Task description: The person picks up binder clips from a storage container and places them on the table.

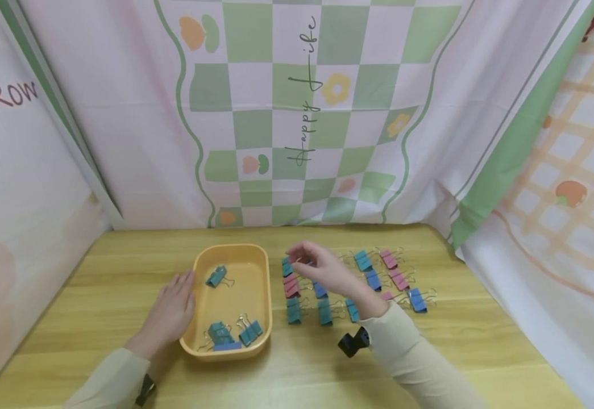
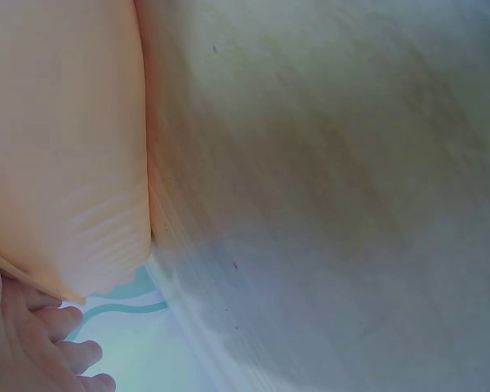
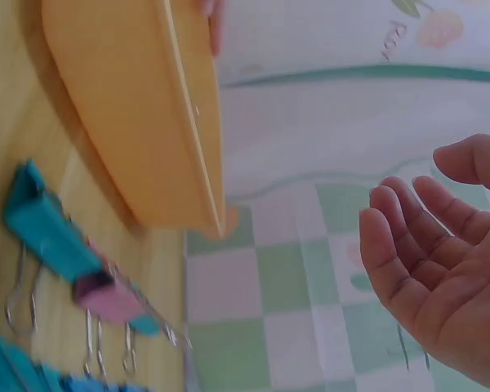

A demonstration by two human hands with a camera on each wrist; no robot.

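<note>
A yellow plastic tray holds several teal binder clips, one lying near its back left corner. At its front end, a teal clip lies by a blue clip. My left hand rests along the tray's left rim with fingers extended. Over the rows of binder clips to the right hovers my right hand, its fingers loosely curved. The right wrist view shows that palm with nothing in it, apart from the clips below. A teal clip is partly hidden by its fingertips.
Teal, pink and blue binder clips stand in rows on the wooden table, among them a pink clip and a blue clip. My right forearm covers part of them. A checked curtain hangs along the table's back edge.
</note>
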